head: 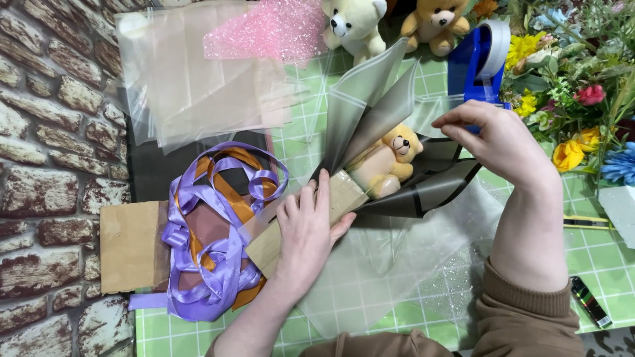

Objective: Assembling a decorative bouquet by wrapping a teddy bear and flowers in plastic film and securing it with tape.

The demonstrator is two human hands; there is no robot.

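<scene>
We can't see the small teddy bear's (387, 162) lower body behind wrapping paper (370, 99), the left hand (305, 228) hides the cardboard stick's (344, 192) middle, flowers (582, 79) cut off right.

Tangled purple and orange satin ribbons (218, 231) on a brown cardboard sheet (129, 246); pink bubble wrap (268, 30); cream plush bear (354, 23); colourful, probably artificial, flowers (575, 86); green checked tabletop (608, 258).
</scene>
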